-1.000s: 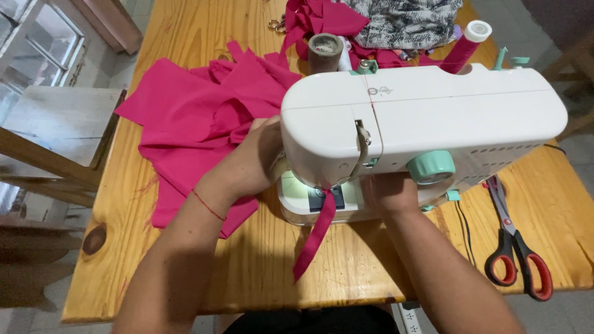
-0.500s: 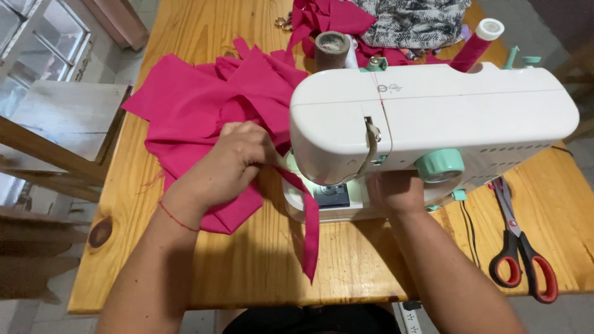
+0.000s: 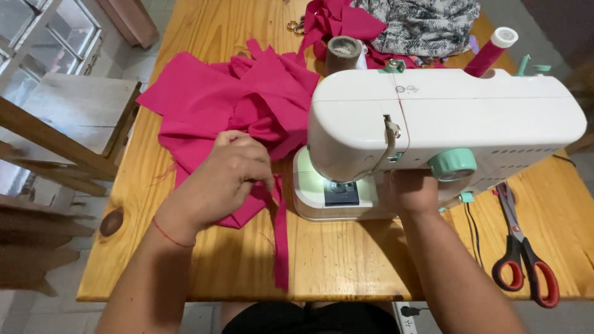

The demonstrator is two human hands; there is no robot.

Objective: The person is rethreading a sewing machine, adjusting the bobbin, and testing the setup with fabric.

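The left hand (image 3: 232,176) sits just left of the sewing machine, fingers curled together and pinching the top of a narrow pink fabric strip (image 3: 280,238). The strip hangs from that pinch toward the near edge of the wooden table (image 3: 346,266), its loose end reaching the table's edge. Under and beyond the hand lies a rumpled heap of pink cloth (image 3: 229,105), spreading to the far left of the tabletop. A thin red band circles the left wrist.

The right hand (image 3: 413,192) is tucked under the arm of the white sewing machine (image 3: 445,117), resting against the machine's base; the body of the machine hides its fingers, so I cannot tell whether they are spread or closed on anything. Just left of it the needle area is lit, with a small plate (image 3: 341,193) showing on the pale green base. A mint green dial (image 3: 452,164) sticks out of the machine's near face above that hand.

On the right, near side of the table lie scissors with red handles (image 3: 526,269). Behind the machine stand a brown cone of thread (image 3: 344,54) and a pink spool (image 3: 492,51), with more pink cloth and a grey patterned fabric (image 3: 427,25) at the far edge.
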